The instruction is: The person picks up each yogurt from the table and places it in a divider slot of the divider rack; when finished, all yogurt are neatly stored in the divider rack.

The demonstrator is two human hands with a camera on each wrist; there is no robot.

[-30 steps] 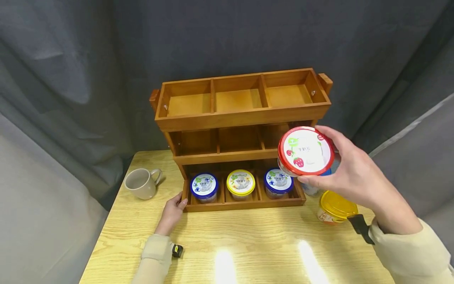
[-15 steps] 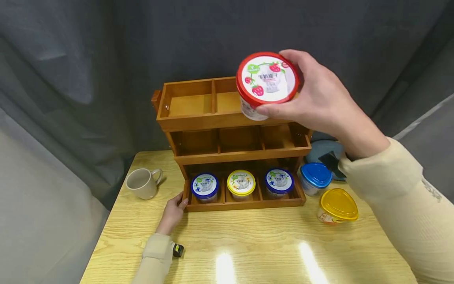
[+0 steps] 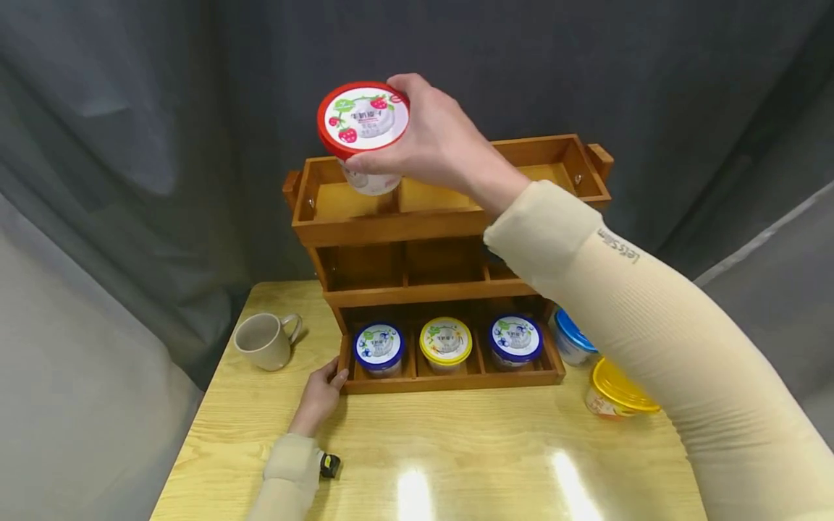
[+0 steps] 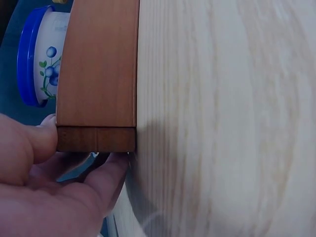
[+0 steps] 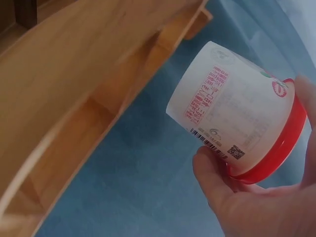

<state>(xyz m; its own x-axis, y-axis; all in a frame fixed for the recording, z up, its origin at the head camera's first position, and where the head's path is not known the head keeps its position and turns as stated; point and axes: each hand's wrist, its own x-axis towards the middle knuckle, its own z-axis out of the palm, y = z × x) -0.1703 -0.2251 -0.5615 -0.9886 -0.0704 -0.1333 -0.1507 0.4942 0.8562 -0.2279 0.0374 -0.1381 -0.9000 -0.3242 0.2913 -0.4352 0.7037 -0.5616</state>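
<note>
Head view: the red-lidded tub (image 3: pixel 363 119) is grasped by the right hand (image 3: pixel 435 139), to that hand's left, and held clear of the wooden rack (image 3: pixel 404 230). The rack's bottom-left end is pinched by the left hand (image 3: pixel 319 394); farther left, a mug (image 3: pixel 266 347) is seen.

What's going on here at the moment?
A person's right hand holds a red-lidded cup near the left part of the top tier of a wooden rack, clear of the wood in the right wrist view. The left hand grips the left end of the bottom tier, where a yellow-lidded cup sits between two blue-lidded cups. A mug stands left of the rack, two lidded tubs to its right.
</note>
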